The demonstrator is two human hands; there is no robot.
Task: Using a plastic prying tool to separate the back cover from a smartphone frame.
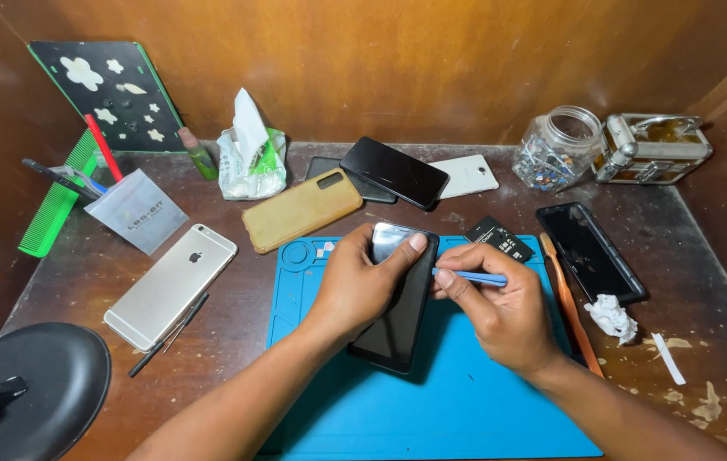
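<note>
Left hand (362, 286) grips black phone (398, 307); right hand (500, 312) pinches blue pry tool (474, 277) at edge.

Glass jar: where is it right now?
Head view, far right of the table: the glass jar stands against the back wall, just left of the metal case and behind the black phone.

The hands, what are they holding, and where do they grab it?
The left hand grips the black phone around its top end. The right hand pinches a thin blue tool near its tip, against the phone's edge.
</note>
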